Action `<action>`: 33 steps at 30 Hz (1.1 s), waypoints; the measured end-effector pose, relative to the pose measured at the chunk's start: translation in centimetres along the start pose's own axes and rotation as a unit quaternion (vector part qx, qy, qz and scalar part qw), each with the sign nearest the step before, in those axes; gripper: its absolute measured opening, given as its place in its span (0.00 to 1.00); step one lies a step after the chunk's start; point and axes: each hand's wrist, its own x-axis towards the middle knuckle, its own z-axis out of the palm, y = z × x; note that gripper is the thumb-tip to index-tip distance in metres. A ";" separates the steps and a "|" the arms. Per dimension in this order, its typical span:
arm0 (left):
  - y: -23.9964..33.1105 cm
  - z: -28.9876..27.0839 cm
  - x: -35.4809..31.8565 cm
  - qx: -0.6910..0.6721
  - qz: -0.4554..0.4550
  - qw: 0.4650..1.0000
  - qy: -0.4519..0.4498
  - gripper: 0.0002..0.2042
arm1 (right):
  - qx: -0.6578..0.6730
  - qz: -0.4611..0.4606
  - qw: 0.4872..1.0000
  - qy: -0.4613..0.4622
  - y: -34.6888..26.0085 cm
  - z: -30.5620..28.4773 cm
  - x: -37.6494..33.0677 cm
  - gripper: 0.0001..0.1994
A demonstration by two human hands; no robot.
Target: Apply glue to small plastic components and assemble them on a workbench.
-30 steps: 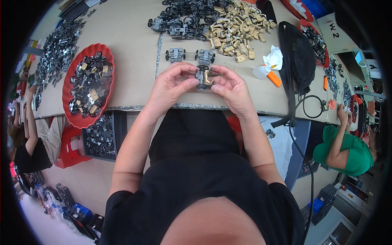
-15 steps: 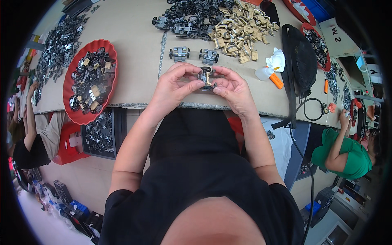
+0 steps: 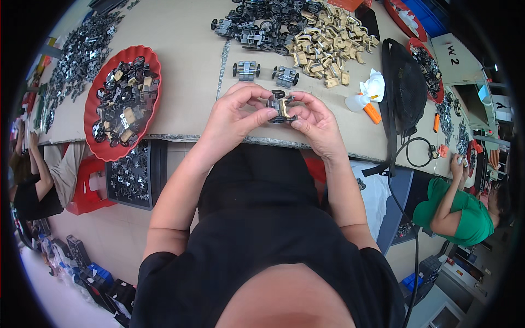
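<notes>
Between my two hands, just above the table's near edge, is a small toy car chassis (image 3: 280, 107) with black wheels and a tan part on it. My left hand (image 3: 242, 112) pinches its left side between thumb and fingers. On the opposite side, my right hand (image 3: 314, 120) grips it with thumb and fingertips. Fingers hide part of the chassis. Beyond my hands stand two grey wheeled chassis (image 3: 246, 70) side by side on the table. Farther back lie a heap of tan plastic parts (image 3: 331, 44) and a pile of dark wheeled chassis (image 3: 260, 28).
A red scalloped tray (image 3: 91, 117) of mixed parts stands at the left, beside a spread of small grey parts (image 3: 82, 57). At the right lie an orange-handled tool (image 3: 372, 113), white tissue (image 3: 373, 86) and a black bag (image 3: 404, 82). A person in green (image 3: 462, 213) works farther right.
The view has shifted slightly, so the table things sit a little farther right. Both hands still hold the chassis, which appears slightly tilted.
</notes>
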 end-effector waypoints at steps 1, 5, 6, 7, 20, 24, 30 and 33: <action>-0.1 -0.1 0.0 0.011 0.007 1.000 -0.006 0.12 | 0.007 -0.002 1.000 -0.007 0.0 -0.1 0.0 0.25; -0.1 0.0 0.0 0.016 0.007 1.000 -0.015 0.13 | 0.020 -0.006 1.000 -0.021 0.0 -0.3 0.0 0.25; -0.1 0.0 0.0 0.014 0.005 1.000 -0.015 0.12 | 0.019 -0.006 1.000 -0.020 0.1 -0.3 0.0 0.25; -0.1 0.0 0.0 0.012 0.004 1.000 -0.015 0.12 | 0.014 -0.007 1.000 -0.022 0.1 -0.3 0.0 0.25; -0.8 0.1 -0.2 0.000 -0.010 1.000 0.006 0.12 | -0.018 -0.018 1.000 -0.010 0.0 0.4 0.0 0.25; -0.9 0.3 -0.3 -0.012 -0.008 1.000 0.020 0.13 | -0.020 -0.033 0.999 -0.012 0.2 0.2 0.0 0.25; -1.3 0.6 -0.5 -0.047 -0.010 0.998 0.026 0.13 | -0.040 -0.054 0.997 -0.035 -0.3 0.4 0.3 0.22; -1.7 0.8 -0.7 -0.071 -0.008 0.997 0.034 0.13 | -0.054 -0.059 0.996 -0.046 -0.2 0.3 0.5 0.22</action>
